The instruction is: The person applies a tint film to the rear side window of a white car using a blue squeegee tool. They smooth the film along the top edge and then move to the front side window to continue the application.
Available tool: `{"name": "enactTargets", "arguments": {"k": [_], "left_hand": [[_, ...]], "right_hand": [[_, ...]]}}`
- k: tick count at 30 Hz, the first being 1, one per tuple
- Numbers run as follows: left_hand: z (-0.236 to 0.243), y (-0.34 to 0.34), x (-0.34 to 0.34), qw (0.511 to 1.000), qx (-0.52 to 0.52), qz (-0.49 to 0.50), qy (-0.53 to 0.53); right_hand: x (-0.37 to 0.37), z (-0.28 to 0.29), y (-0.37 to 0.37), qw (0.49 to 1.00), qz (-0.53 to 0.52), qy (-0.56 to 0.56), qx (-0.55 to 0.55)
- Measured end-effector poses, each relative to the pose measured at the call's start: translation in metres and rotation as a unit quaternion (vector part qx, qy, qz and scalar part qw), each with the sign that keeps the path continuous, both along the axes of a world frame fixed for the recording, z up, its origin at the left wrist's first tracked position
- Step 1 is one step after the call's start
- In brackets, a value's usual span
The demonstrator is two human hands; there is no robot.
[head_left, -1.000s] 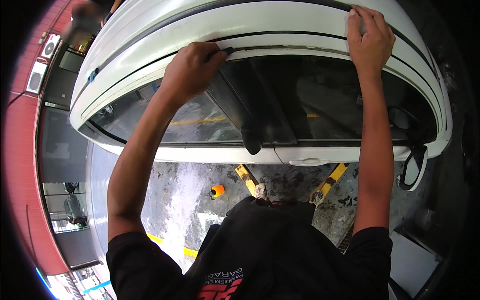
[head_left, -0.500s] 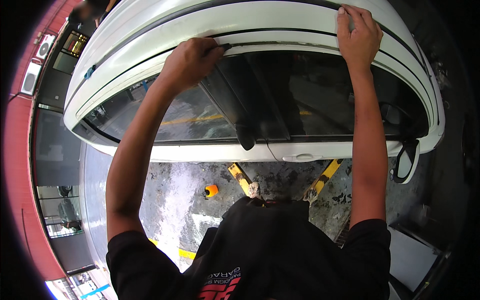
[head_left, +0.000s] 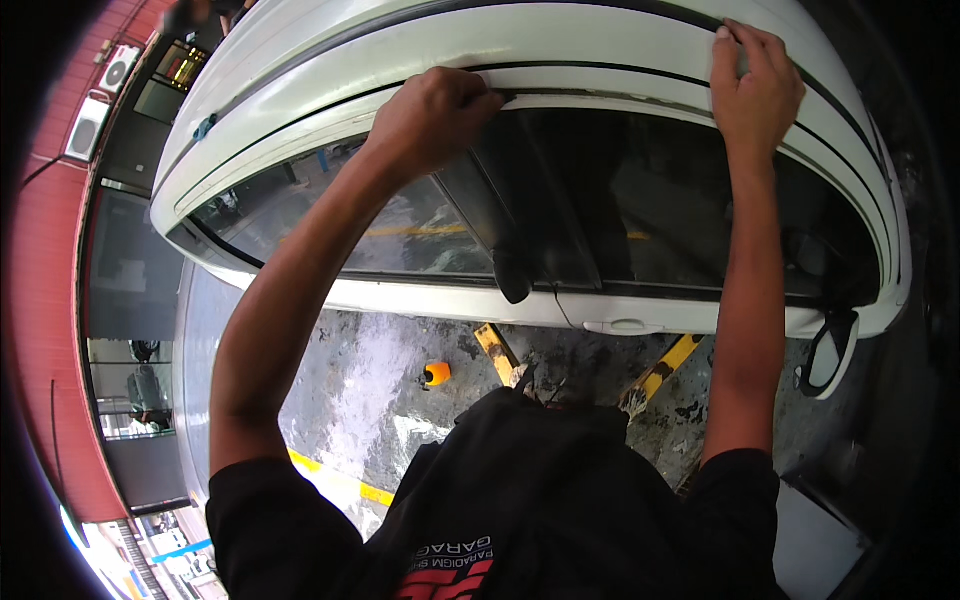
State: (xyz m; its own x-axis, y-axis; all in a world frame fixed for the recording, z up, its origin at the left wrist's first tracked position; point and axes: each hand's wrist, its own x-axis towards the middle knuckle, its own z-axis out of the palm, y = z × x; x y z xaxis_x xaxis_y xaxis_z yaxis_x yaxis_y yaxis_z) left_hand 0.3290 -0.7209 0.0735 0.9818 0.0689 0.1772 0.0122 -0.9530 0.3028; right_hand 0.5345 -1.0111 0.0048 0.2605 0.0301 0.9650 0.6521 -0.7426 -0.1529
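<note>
My left hand [head_left: 435, 118] is closed at the top edge of the white car's side window [head_left: 640, 190]. A small black piece shows past its fingertips; most of it is hidden by the hand, so its kind cannot be told. Farther right, my right hand [head_left: 757, 95] lies on the white roof [head_left: 590, 35], fingers stretched out, fingertips at the black roof strip and thumb apart. Between the hands a pale, worn-looking groove runs along the window's upper edge. Below my left hand a long dark shape with a rounded lower end [head_left: 513, 280] crosses the glass.
A thin wire [head_left: 557, 300] hangs by the door handle [head_left: 622, 327]. The side mirror [head_left: 828, 355] sticks out at right. On the stained floor stand yellow lift arms [head_left: 665, 365] and an orange container [head_left: 437, 374]. A blue cloth-like item [head_left: 205, 127] lies on the roof. Someone is at upper left.
The view has shifted, so the car and both hands sit farther right. My left hand has slid a little right along the window's top edge. The right hand keeps its place on the roof.
</note>
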Motion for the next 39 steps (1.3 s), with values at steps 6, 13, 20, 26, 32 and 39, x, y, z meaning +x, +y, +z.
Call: {"name": "enactTargets", "arguments": {"k": [6, 13, 20, 26, 32, 39], "left_hand": [[0.012, 0.026, -0.012, 0.998, -0.058, 0.003, 0.033], [0.008, 0.005, -0.007, 0.999, 0.052, -0.005, -0.01], [0.002, -0.005, 0.0, 1.0, 0.025, 0.018, -0.005], [0.016, 0.018, -0.005, 0.999, 0.009, 0.012, 0.029], [0.014, 0.009, -0.003, 0.997, 0.078, 0.003, 0.02], [0.0, -0.012, -0.003, 0.999, 0.043, 0.03, -0.002]], "right_hand": [[-0.002, 0.004, 0.003, 1.0, 0.012, -0.01, -0.005], [-0.003, 0.0, -0.003, 1.0, 0.018, -0.005, 0.005], [-0.008, 0.003, 0.002, 1.0, 0.012, 0.012, 0.01], [0.005, 0.001, 0.002, 1.0, 0.022, -0.01, 0.016], [0.002, -0.003, 0.003, 1.0, 0.013, -0.023, 0.017], [-0.009, -0.002, 0.004, 1.0, -0.014, -0.005, 0.005]]}}
